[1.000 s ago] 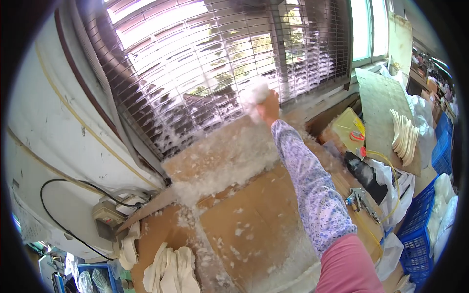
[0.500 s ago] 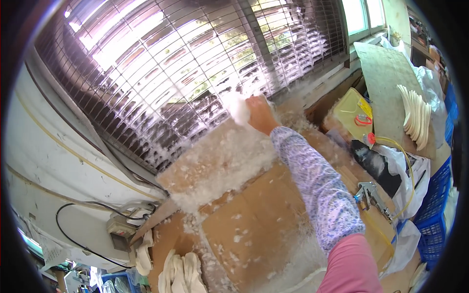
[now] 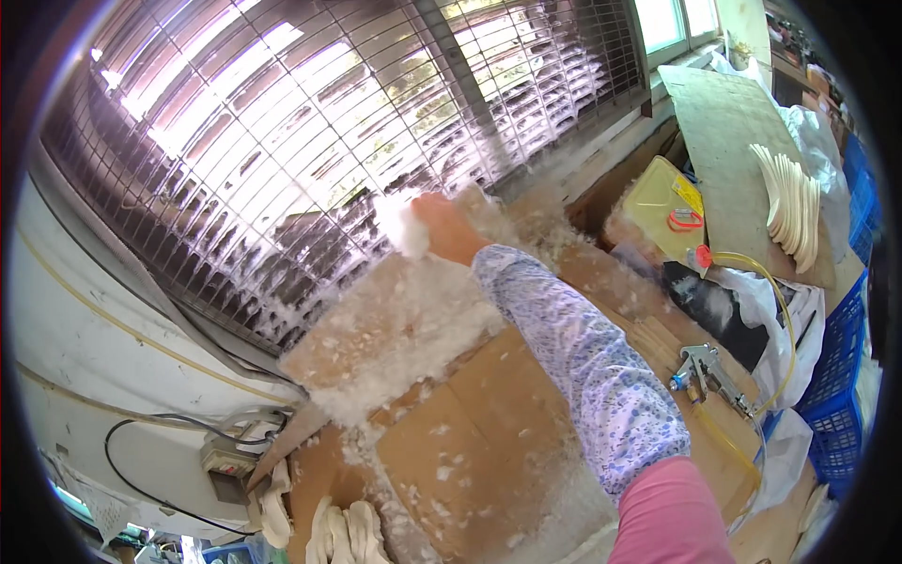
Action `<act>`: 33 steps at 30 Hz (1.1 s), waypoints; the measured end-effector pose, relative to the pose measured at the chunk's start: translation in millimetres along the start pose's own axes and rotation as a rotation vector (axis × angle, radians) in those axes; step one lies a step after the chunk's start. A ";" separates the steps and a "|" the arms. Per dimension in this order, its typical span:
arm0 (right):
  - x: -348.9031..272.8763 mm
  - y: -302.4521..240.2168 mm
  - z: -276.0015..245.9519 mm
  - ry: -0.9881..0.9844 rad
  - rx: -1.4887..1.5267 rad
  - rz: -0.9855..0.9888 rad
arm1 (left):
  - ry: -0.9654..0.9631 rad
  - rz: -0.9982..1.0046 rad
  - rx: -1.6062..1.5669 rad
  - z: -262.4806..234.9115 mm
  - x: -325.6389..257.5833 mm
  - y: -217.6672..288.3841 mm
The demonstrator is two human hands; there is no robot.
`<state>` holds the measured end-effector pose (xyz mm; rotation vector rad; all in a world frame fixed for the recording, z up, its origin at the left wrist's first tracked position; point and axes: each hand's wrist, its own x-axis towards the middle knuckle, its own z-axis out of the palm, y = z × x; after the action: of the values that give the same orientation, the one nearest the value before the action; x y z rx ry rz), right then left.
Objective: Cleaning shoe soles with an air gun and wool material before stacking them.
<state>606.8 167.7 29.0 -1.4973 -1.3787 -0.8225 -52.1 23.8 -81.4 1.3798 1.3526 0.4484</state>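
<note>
Our right hand (image 3: 448, 229) grips white fluff (image 3: 401, 228) by the wire grille (image 3: 310, 122), left hand out of view; we should cup the fluff snugly to limit shedding.

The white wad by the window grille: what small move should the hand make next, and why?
Perhaps slide the right hand, gripping the white wad, a little leftward along the wire grille: pale fluff clings to its lower part on that side, and the wad is close.
</note>
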 end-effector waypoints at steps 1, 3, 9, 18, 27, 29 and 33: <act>-2.2 6.4 -6.4 0.044 -0.048 0.013 | 0.010 0.002 -0.005 -0.4 0.9 -1.3; -8.7 30.4 -26.5 0.139 -0.091 0.148 | 0.007 0.006 -0.014 -1.4 4.3 -4.5; 6.7 84.4 -52.7 0.193 -0.191 0.455 | -0.006 0.011 -0.047 8.4 17.5 -15.9; -28.3 85.7 -51.9 0.143 -0.181 0.344 | 0.008 0.038 -0.049 14.3 28.8 -12.6; -25.6 97.2 -43.0 0.289 -0.208 0.420 | 0.050 0.038 -0.072 13.7 26.8 -21.4; -17.7 103.4 -37.9 0.280 -0.261 0.418 | 0.040 0.036 -0.084 15.2 25.4 -25.6; -16.0 95.4 -33.5 0.150 -0.306 0.579 | 0.059 0.038 -0.106 18.6 23.6 -31.6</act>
<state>701.6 134.5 9.3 -1.8971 -0.6640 -0.7673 -44.3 28.7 -124.0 1.3152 1.3332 0.5825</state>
